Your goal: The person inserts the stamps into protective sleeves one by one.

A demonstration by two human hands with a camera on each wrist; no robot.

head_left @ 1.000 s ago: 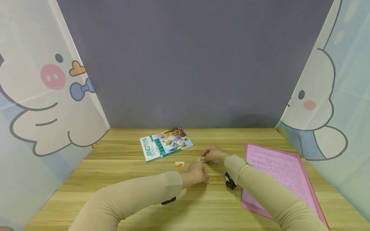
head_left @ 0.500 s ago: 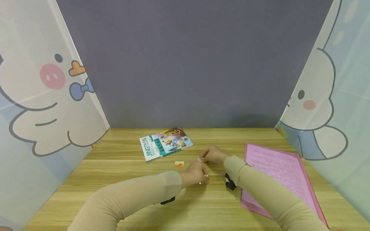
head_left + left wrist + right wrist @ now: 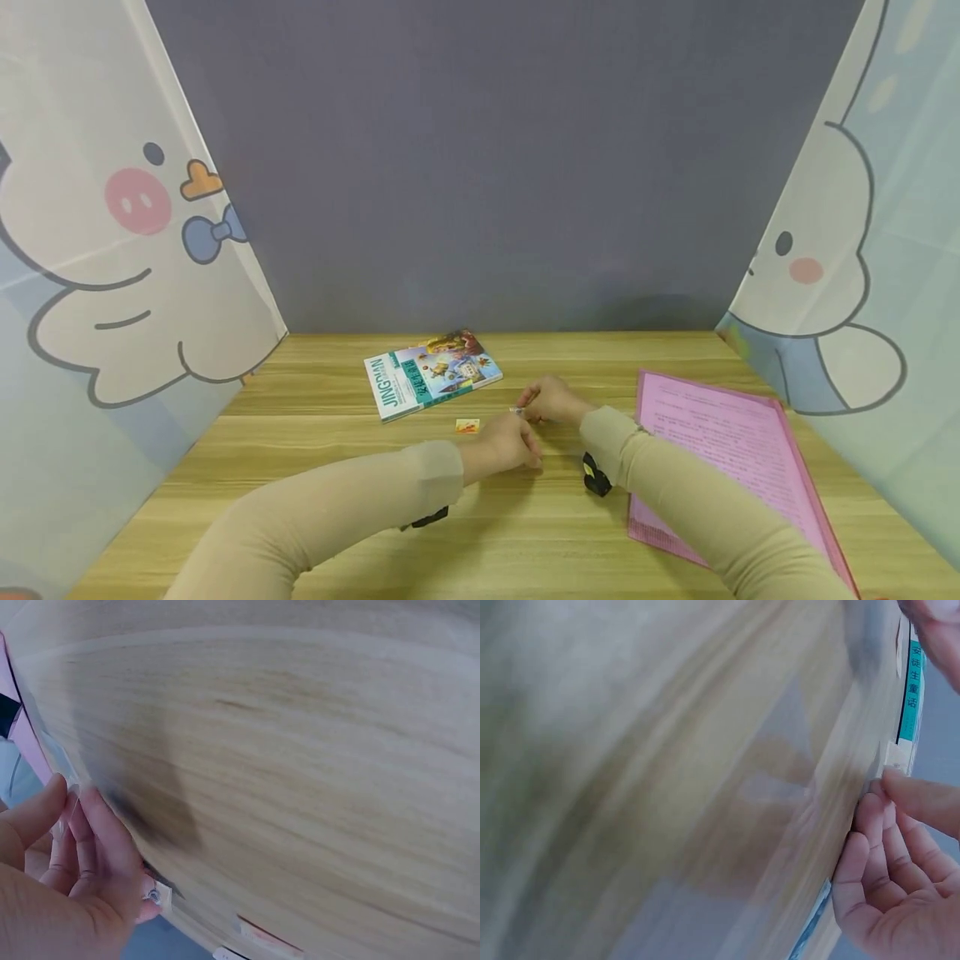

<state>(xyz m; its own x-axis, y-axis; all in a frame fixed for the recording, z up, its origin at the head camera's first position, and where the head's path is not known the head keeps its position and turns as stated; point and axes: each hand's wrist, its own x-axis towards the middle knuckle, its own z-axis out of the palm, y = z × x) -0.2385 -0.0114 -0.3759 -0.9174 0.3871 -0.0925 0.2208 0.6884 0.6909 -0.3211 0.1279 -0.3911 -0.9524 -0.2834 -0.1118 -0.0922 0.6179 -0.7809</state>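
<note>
My left hand [image 3: 501,443] is above the table, nearest me of the two, and pinches a thin piece of clear plastic film [image 3: 73,801] between thumb and index finger. Just beyond it, my right hand [image 3: 553,400] pinches a small white-edged, stamp-like card [image 3: 894,756] at the tabletop. That card's printed face [image 3: 156,895] shows partly in the left wrist view. A small orange-and-yellow card [image 3: 467,426] lies left of both hands. Beneath the right hand, a blue card [image 3: 811,921] is partly hidden.
A children's book [image 3: 435,375] lies at the back, left of the hands. On the right, a pink folder [image 3: 720,442] with a printed sheet sits partly under the right forearm. A grey panel [image 3: 495,167] stands behind the wooden table [image 3: 322,533].
The left hand has shifted slightly left and away from me, with the clear film in its fingers. The right hand's card has tilted and now shows as a thin strip in the head view.
</note>
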